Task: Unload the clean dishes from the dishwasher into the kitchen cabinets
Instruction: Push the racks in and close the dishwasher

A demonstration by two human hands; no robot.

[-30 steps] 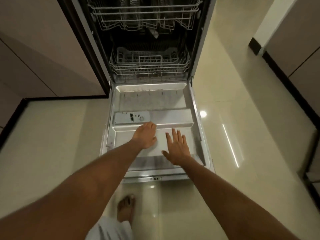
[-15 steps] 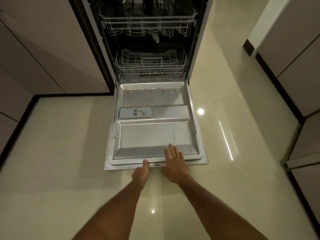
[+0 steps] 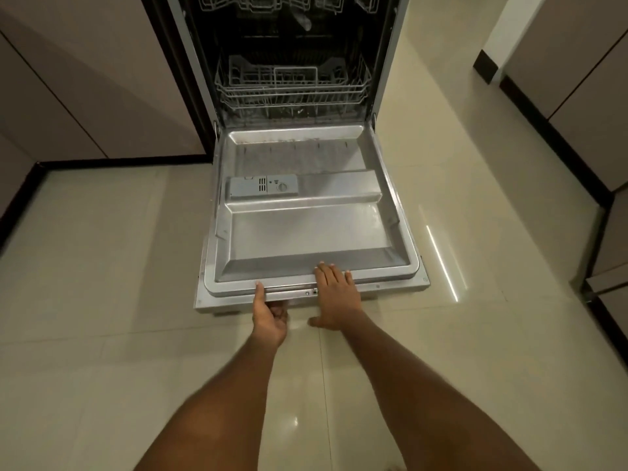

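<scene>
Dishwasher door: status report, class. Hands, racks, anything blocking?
Left hand gripping the dishwasher door at its front edge, thumb on top. Right hand flat on the same edge. Door fully down; lower rack pushed in, looks empty. Nothing blocking.

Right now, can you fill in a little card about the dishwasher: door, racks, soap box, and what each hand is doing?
door: the dishwasher door is folded down flat and open
lower rack: pushed inside; looks empty, no dishes seen
upper rack: only its bottom edge shows
soap box: on the inside of the door, lid shut
left hand: gripping the door's front edge, thumb on top
right hand: lying flat on the front edge, fingers spread
floor: shiny pale tiles
</scene>
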